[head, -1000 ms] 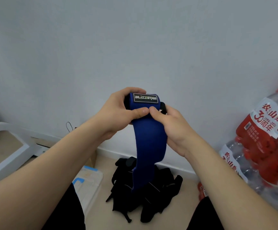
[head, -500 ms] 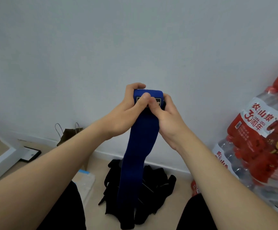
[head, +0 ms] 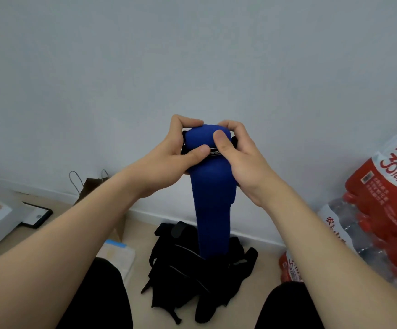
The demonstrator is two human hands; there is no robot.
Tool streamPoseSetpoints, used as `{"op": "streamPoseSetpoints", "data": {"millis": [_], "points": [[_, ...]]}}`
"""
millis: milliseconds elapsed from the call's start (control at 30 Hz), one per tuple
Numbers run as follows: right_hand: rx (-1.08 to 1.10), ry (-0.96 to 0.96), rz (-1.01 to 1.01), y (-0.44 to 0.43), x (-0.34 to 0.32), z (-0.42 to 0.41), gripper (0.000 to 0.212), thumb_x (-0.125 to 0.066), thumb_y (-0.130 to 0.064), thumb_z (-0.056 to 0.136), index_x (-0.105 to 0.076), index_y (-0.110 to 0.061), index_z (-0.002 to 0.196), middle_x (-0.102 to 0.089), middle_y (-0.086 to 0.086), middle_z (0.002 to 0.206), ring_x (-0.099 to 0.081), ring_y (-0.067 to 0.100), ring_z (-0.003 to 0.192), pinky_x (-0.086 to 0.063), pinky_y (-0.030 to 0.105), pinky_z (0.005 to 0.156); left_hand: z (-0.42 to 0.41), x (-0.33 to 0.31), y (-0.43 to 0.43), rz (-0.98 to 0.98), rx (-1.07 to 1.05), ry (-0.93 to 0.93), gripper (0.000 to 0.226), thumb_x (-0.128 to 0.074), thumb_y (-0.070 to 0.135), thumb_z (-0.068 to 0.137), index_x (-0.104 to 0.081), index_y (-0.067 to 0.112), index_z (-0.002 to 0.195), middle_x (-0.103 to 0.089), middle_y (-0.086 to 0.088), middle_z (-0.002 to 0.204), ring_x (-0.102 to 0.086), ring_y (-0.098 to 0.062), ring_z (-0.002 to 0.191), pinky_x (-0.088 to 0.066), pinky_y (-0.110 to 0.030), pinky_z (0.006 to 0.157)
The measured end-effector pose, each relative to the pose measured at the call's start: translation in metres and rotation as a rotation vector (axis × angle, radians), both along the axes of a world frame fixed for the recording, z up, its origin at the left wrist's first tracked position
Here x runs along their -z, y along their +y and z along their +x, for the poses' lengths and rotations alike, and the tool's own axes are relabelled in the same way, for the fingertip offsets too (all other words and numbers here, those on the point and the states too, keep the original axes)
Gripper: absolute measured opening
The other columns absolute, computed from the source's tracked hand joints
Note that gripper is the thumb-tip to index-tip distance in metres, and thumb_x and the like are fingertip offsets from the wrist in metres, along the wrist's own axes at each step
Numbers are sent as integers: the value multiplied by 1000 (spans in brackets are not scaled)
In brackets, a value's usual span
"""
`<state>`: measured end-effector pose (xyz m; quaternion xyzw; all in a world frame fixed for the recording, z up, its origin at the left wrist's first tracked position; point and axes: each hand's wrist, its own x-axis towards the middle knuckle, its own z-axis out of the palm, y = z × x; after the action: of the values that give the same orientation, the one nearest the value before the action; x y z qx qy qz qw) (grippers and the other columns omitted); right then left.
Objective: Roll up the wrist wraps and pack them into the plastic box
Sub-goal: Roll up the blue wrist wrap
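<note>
A blue wrist wrap (head: 212,205) is held up in front of the wall, its top end wound into a small roll and its tail hanging straight down. My left hand (head: 169,160) grips the roll's left side, thumb pressed on the front by the label. My right hand (head: 240,157) grips the right side, thumb on top of the roll. Below, a pile of black wraps (head: 192,276) lies on the floor. A clear plastic box (head: 119,255) with a blue clip sits on the floor to the left of the pile.
Shrink-wrapped packs of water bottles with red labels (head: 382,210) are stacked at the right. A brown paper bag (head: 90,186) leans on the wall at the left, a black flat device (head: 37,216) beside it. My knees in black fill the bottom corners.
The roll has been turned further, so the label has moved down under my thumbs and the hanging tail is shorter. Both hands shifted their grip around the roll.
</note>
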<state>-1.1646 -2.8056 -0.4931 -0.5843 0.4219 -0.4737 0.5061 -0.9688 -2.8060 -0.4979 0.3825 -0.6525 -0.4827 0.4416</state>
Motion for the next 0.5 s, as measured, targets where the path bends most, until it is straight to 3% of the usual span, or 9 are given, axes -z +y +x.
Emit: {"op": "streamPoseSetpoints", "data": {"millis": [67, 133, 200, 267, 400, 500], "points": [[26, 14, -43, -4, 5, 2, 16, -57, -35, 113, -57, -35, 129, -74, 8, 120, -75, 25, 110, -62, 49, 99, -8, 1, -3, 94, -35, 120, 31, -48, 53, 110, -46, 34, 135, -74, 19, 118, -75, -10, 109, -63, -31, 88], [28, 10, -74, -5, 7, 4, 18, -57, -31, 113, -56, -33, 131, -75, 4, 116, -75, 22, 106, -63, 44, 94, -14, 2, -7, 131, -107, 197, 39, -44, 57, 111, -52, 29, 137, -76, 18, 115, -74, -10, 108, -63, -33, 87], [21, 32, -96, -7, 8, 3, 18, -57, -31, 113, -55, -35, 130, -74, 7, 120, -75, 26, 109, -63, 44, 92, -15, 3, -11, 187, -53, 223, 45, -43, 49, 115, -59, 17, 142, -76, 1, 131, -73, -21, 122, -61, -43, 103], [-1, 60, -77, -8, 8, 0, 18, -57, -33, 113, -55, -38, 130, -72, 8, 124, -74, 30, 112, -64, 46, 90, -12, 5, -13, 197, 41, 190, 47, -40, 40, 118, -64, 7, 141, -76, -11, 133, -72, -29, 125, -59, -44, 108], [-18, 75, 16, -10, 10, -5, 24, -57, -49, 110, -52, -44, 133, -69, 3, 133, -75, 24, 114, -65, 50, 94, -7, 6, -16, 128, -1, 113, 30, -47, 26, 117, -62, 11, 138, -77, -8, 128, -75, -24, 119, -60, -43, 102], [-1, 130, 25, -12, 13, -7, 33, -54, -51, 110, -48, -33, 138, -68, -1, 135, -72, 19, 121, -59, 47, 104, -9, 10, -16, 80, -39, -4, 31, -56, 18, 113, -55, 16, 144, -70, -10, 132, -74, -24, 117, -58, -49, 107]]}}
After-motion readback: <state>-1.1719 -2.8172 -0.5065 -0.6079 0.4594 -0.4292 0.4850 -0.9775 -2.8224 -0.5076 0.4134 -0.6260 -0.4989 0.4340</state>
